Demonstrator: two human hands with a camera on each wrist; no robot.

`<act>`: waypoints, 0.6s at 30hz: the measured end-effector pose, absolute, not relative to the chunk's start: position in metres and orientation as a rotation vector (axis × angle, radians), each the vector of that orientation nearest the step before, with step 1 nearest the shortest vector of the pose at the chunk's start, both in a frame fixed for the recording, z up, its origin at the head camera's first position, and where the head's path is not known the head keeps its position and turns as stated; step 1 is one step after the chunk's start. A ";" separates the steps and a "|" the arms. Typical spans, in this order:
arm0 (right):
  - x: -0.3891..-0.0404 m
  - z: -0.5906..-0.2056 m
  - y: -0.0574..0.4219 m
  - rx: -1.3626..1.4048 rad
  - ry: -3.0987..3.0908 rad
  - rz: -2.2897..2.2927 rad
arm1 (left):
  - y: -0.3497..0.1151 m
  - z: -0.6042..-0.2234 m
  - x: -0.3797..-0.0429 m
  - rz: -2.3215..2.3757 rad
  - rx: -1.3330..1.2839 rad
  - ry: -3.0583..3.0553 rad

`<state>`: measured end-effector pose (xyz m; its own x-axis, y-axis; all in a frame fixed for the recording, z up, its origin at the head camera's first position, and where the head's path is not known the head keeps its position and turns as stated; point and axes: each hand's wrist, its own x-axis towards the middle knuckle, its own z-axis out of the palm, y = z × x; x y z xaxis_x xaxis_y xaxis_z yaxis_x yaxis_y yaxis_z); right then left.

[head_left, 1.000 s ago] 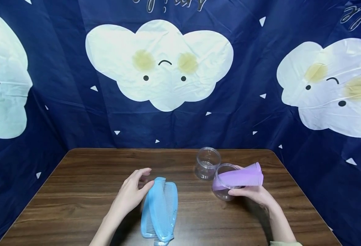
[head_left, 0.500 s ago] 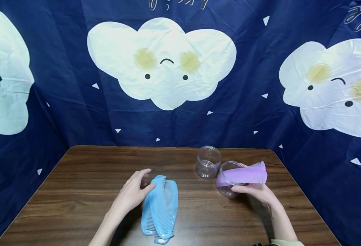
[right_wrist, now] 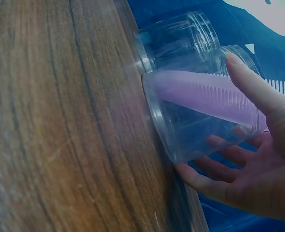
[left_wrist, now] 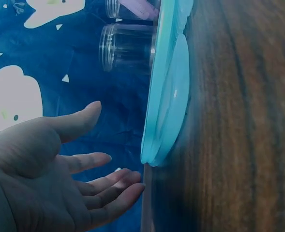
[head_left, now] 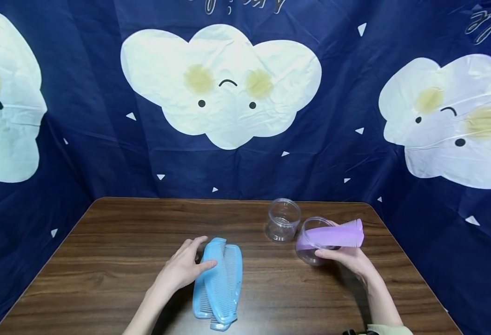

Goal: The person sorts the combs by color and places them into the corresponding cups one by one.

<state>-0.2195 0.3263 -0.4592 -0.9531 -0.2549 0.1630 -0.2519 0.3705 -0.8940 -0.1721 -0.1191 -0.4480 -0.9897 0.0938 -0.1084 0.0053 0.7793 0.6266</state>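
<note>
My right hand holds a clear plastic jar on the right of the table, thumb near the rim and fingers round the far side. A purple comb leans in that jar, its toothed end jutting out past the rim over the hand. In the right wrist view the jar's base is right at the tabletop. My left hand is beside a stack of light blue combs, its thumb overlapping the top one in the head view. The left wrist view shows its fingers spread, holding nothing, apart from the combs.
A second clear jar stands upright just behind and left of the held one. The brown wood-grain table ends at a dark blue curtain with white clouds, which also hangs at both sides.
The held jar, with the purple comb in it, has shifted a little right and away. My left hand's thumb has moved further over the blue combs.
</note>
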 end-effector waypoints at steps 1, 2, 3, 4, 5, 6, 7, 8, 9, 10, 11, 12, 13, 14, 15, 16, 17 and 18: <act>-0.220 -0.459 0.325 -0.462 2.605 -1.690 | -0.120 -0.448 -0.171 0.989 0.076 2.841; -0.220 -0.459 0.324 -0.428 2.605 -1.690 | -0.120 -0.448 -0.171 0.981 0.066 2.845; -0.220 -0.459 0.324 -0.388 2.607 -1.687 | -0.121 -0.448 -0.171 0.974 0.062 2.849; -0.221 -0.459 0.323 -0.346 2.610 -1.683 | -0.121 -0.449 -0.171 0.967 0.058 2.851; -0.221 -0.459 0.322 -0.313 2.613 -1.677 | -0.122 -0.449 -0.171 0.961 0.055 2.852; -0.221 -0.459 0.321 -0.281 2.615 -1.679 | -0.122 -0.449 -0.171 0.958 0.053 2.853; -0.222 -0.458 0.320 -0.252 2.616 -1.681 | -0.122 -0.449 -0.171 0.953 0.049 2.854; -0.222 -0.459 0.320 -0.227 2.619 -1.685 | -0.122 -0.449 -0.171 0.947 0.048 2.855; -0.222 -0.459 0.319 -0.207 2.634 -1.686 | -0.122 -0.450 -0.171 0.945 0.044 2.855; -0.222 -0.459 0.319 -0.193 2.650 -1.687 | -0.121 -0.450 -0.171 0.939 0.045 2.856; -0.221 -0.460 0.319 -0.175 2.666 -1.691 | -0.121 -0.450 -0.171 0.936 0.041 2.854; -0.219 -0.460 0.319 -0.150 2.680 -1.698 | -0.120 -0.451 -0.171 0.933 0.042 2.854; -0.218 -0.461 0.319 -0.123 2.699 -1.694 | -0.120 -0.452 -0.171 0.928 0.041 2.853; -0.216 -0.461 0.320 -0.101 2.715 -1.693 | -0.120 -0.453 -0.172 0.927 0.041 2.854; -0.214 -0.462 0.320 -0.079 2.729 -1.689 | -0.119 -0.453 -0.172 0.926 0.040 2.853; -0.211 -0.462 0.320 -0.057 2.736 -1.686 | -0.119 -0.454 -0.172 0.923 0.040 2.853; -0.210 -0.462 0.320 -0.035 2.744 -1.679 | -0.119 -0.454 -0.172 0.921 0.037 2.855; -0.208 -0.461 0.319 -0.023 2.747 -1.673 | -0.119 -0.454 -0.172 0.914 0.039 2.860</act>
